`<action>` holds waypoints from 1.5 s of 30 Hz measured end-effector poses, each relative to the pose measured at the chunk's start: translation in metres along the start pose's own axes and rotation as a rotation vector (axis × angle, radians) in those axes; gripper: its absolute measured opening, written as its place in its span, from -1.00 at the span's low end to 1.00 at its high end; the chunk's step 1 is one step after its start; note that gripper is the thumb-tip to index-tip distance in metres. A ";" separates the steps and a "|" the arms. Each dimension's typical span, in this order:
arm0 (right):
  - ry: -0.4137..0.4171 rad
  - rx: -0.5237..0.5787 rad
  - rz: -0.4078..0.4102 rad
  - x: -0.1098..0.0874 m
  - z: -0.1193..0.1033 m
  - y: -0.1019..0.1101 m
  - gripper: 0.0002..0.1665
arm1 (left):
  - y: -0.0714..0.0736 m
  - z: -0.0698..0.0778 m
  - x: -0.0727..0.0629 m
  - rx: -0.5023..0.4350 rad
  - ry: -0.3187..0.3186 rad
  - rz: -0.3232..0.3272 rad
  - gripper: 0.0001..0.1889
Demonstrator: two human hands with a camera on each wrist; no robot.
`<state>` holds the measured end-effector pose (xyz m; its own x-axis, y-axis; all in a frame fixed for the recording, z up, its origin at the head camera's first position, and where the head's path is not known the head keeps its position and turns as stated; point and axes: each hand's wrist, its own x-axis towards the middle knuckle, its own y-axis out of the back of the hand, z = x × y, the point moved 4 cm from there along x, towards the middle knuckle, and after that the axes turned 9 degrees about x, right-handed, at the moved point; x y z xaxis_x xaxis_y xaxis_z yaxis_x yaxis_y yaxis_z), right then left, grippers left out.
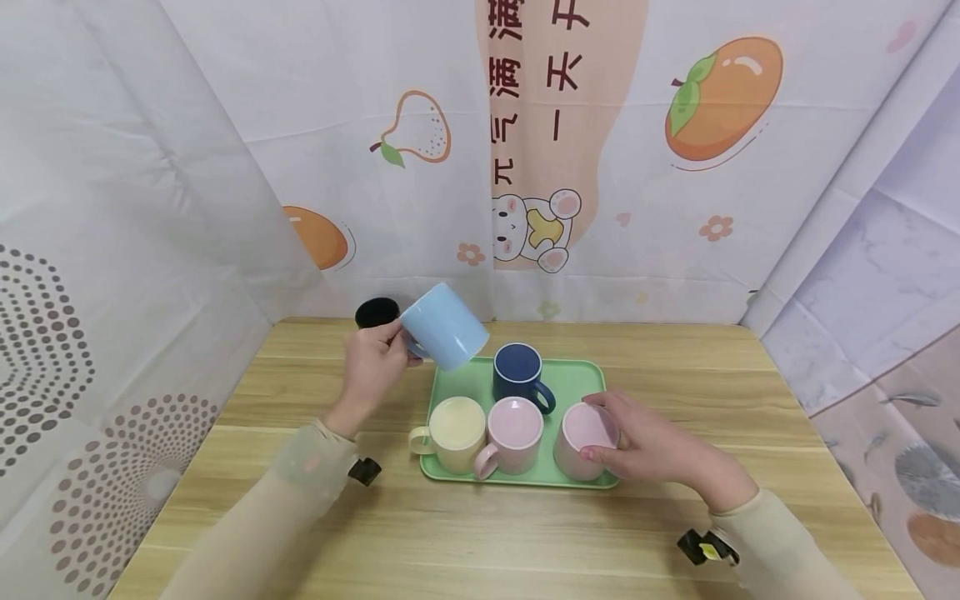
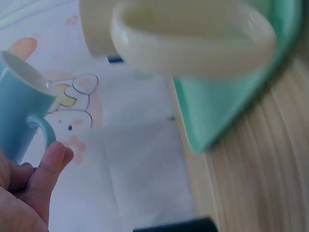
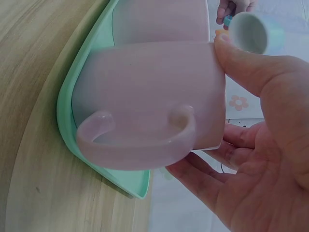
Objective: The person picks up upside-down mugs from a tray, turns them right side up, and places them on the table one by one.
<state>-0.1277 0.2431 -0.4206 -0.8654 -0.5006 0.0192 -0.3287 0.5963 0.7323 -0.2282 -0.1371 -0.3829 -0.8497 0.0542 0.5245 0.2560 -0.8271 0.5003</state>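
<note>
The thumb and fingers of the left hand [image 1: 375, 357] pinch the handle [image 2: 44, 128] of a glossy light blue cylindrical mug [image 1: 446, 327], which hangs tilted in the air just right of those fingers, its open mouth tipped downward and toward the right hand's side. The right hand [image 1: 645, 446] grasps a smooth pale pink cylindrical mug [image 1: 577, 442] near its top, thumb on the near side and fingers on the far side; its looped handle [image 3: 140, 150] lies below the palm. This mug stands at the right end of a pale green rectangular tray [image 1: 566, 379] with rounded corners, which spreads below and between the two sets of fingers. Left of the right fingers, apart from them, stands a second pale pink mug [image 1: 515, 433], its handle toward the person. Nearer the person than the left fingers and to their right is a pale yellow mug [image 1: 457, 429], its handle pointing left. A navy blue mug [image 1: 517, 371] stands between the hands, farther from the person than the right fingertips. Just beyond the left fingers is a black cylindrical cup [image 1: 377, 312], partly hidden by them. Light wood-grain tabletop [image 1: 480, 542] lies under everything.
</note>
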 end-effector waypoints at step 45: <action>-0.002 0.090 0.212 0.043 -0.044 0.025 -0.53 | -0.084 0.029 -0.018 -0.921 0.756 -0.430 -0.78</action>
<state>-0.1566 0.2091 -0.3716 -0.9193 -0.3573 0.1648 -0.1719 0.7414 0.6486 -0.2207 -0.0529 -0.4144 -0.9124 0.3342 -0.2362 -0.2618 -0.9202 -0.2909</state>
